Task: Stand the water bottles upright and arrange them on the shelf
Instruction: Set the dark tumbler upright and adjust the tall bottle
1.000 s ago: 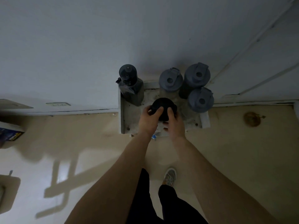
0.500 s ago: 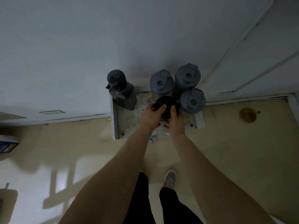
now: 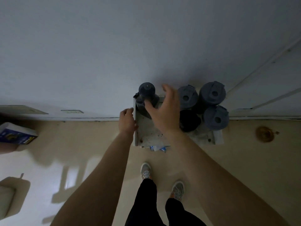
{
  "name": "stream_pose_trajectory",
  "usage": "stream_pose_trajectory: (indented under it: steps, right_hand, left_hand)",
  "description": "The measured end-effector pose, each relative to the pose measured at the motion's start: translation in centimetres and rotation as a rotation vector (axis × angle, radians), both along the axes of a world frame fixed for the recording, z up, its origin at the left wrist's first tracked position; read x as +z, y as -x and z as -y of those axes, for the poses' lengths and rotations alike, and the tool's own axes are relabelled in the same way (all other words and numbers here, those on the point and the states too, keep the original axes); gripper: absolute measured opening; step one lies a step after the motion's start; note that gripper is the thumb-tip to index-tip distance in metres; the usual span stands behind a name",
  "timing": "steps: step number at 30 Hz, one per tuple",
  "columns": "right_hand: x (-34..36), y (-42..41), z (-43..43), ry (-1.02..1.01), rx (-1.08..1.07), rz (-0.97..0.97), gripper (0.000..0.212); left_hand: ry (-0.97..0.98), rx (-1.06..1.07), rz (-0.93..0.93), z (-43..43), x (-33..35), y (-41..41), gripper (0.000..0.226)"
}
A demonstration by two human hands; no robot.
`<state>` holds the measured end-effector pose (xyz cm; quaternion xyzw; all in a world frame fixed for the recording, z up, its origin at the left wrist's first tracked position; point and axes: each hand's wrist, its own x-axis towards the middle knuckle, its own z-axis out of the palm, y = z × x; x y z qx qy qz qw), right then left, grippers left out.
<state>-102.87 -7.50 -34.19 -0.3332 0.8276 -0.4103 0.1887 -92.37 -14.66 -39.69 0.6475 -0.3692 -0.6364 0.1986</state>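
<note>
A low white shelf (image 3: 147,128) stands on the floor against the wall. Upright on it are a dark bottle with a spout cap (image 3: 146,92) at the back left, a black-lidded bottle (image 3: 189,119) and three grey-lidded bottles (image 3: 187,97), (image 3: 212,93), (image 3: 215,118) clustered at the right. My right hand (image 3: 162,110) hovers open over the shelf, fingers spread, just right of the dark spout bottle and holding nothing. My left hand (image 3: 127,121) rests with curled fingers against the shelf's left edge.
A blue and white wrapper (image 3: 157,148) lies at the shelf's front edge. A blue box (image 3: 14,133) sits on the floor at the left. A round brass fitting (image 3: 264,133) is set in the floor at the right. My shoes (image 3: 145,172) stand behind the shelf.
Both hands have let go of the black-lidded bottle, which now stands beside the grey ones. My right hand moved left toward the spout bottle; my left hand moved to the shelf's left edge.
</note>
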Motion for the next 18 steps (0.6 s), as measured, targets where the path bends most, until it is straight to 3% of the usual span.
stream_pose_trajectory:
  steps: [2,4,11,18]
  right_hand:
    - [0.8,1.0,2.4,-0.129,0.148,-0.068,0.077]
    - [0.9,1.9,3.9,-0.236,0.255,-0.063,0.074]
    - [1.8,7.7,4.8,-0.251,0.472,-0.049,0.064]
    - [1.9,11.3,4.1,-0.258,0.544,-0.072,0.065]
  left_hand:
    - [0.001,-0.056,-0.081,1.0,0.9,0.9,0.038]
    - [-0.010,-0.070,-0.153,1.5,1.5,1.9,0.021]
    - [-0.091,-0.091,-0.274,0.6,1.2,3.2,0.011]
    - [-0.186,-0.111,-0.293,-0.9,1.6,5.6,0.021]
